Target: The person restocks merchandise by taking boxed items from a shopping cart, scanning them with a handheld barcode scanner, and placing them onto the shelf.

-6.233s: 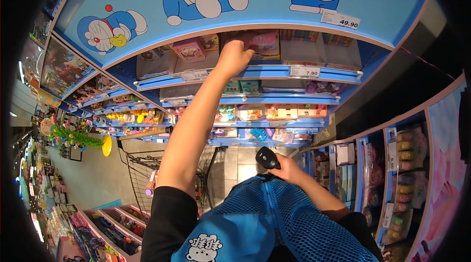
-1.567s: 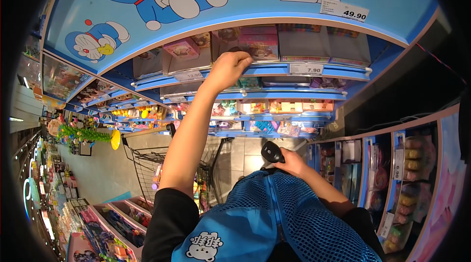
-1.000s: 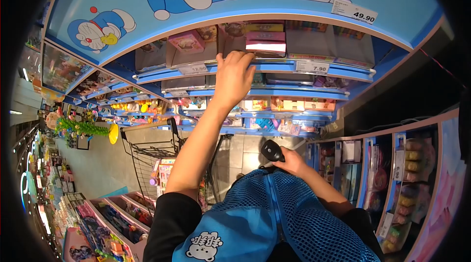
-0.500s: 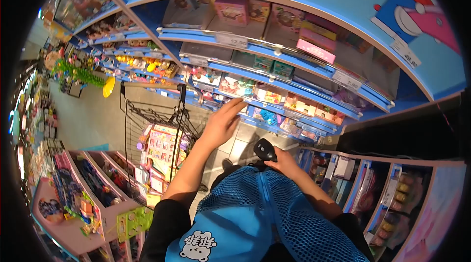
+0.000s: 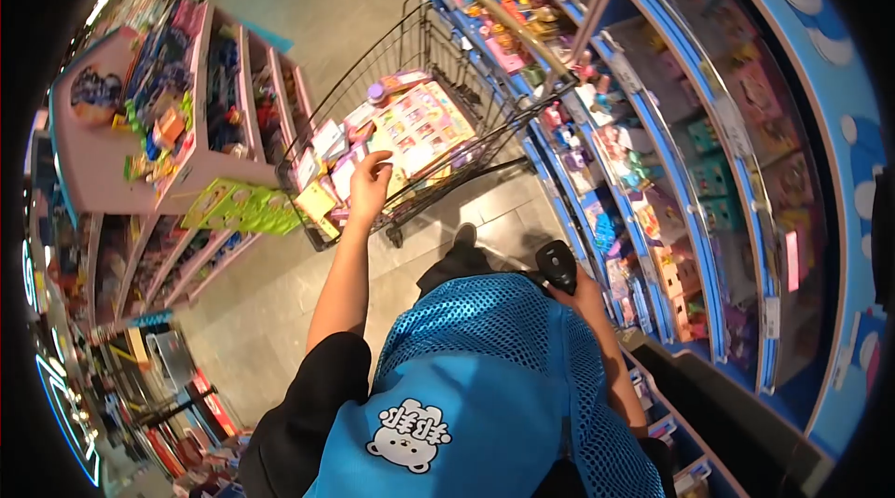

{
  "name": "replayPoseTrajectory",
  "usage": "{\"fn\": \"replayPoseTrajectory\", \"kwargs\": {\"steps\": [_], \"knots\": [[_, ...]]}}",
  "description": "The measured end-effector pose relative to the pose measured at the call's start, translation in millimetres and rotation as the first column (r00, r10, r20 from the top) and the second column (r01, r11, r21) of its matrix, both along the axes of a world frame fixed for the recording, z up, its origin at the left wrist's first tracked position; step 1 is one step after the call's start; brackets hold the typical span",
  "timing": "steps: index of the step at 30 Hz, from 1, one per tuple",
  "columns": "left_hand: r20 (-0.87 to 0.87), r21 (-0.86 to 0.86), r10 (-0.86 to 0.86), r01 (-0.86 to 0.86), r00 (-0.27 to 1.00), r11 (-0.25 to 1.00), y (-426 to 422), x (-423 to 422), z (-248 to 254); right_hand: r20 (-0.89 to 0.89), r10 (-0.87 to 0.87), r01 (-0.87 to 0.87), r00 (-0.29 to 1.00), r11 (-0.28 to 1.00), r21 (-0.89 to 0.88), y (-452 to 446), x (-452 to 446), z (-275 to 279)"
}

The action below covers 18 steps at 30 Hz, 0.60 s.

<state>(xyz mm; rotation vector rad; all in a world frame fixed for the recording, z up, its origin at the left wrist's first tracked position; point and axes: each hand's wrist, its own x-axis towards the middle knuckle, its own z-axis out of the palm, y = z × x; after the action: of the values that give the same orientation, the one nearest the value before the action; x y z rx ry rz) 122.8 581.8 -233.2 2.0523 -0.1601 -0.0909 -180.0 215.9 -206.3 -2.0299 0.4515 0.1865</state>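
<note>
By the cart (image 5: pixel 506 22), boxes (image 5: pixel 426 123) already inside, shelves (image 5: pixel 687 211) still stocked — left hand (image 5: pixel 369 188) hangs spread, right hand (image 5: pixel 585 295) grips a black device (image 5: pixel 557 265).

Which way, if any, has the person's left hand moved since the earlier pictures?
Yes: the left hand has moved away from the blue toy shelf, where it reached earlier, and now appears over the loaded shopping cart.
</note>
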Motion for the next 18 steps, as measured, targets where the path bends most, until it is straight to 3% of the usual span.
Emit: {"fn": "replayPoseTrajectory", "kwargs": {"steps": [2,4,8,11,12,13,16,18], "knots": [[-0.016,0.105,0.071,-0.069,0.997,0.992,46,9,-40,-0.052,0.036,-0.037,0.998,0.999,-0.018,8,15,7],[-0.227,0.072,0.158,-0.145,0.961,0.987,86,13,-79,-0.124,0.076,-0.084,0.989,0.994,-0.066,16,26,11],[-0.214,0.348,0.227,-0.142,0.95,0.927,130,7,-126,-0.114,0.131,-0.134,0.985,0.991,-0.022,33,47,18],[-0.219,0.425,0.196,-0.087,0.956,0.901,151,3,-165,-0.102,0.159,-0.167,0.982,0.984,-0.07,39,55,2],[-0.223,0.454,0.18,-0.061,0.958,0.889,151,1,-165,-0.116,0.168,-0.179,0.979,0.979,-0.094,43,59,2],[-0.41,0.328,0.198,-0.058,0.89,0.943,152,1,-165,-0.132,0.175,-0.19,0.976,0.975,-0.117,45,62,1],[-0.438,0.452,0.195,0.027,0.877,0.892,145,-1,-170,-0.161,0.152,-0.178,0.975,0.971,-0.16,59,70,9],[-0.452,0.415,0.118,0.091,0.884,0.905,141,6,-173,-0.139,0.153,-0.175,0.978,0.971,-0.163,67,76,15]]}}
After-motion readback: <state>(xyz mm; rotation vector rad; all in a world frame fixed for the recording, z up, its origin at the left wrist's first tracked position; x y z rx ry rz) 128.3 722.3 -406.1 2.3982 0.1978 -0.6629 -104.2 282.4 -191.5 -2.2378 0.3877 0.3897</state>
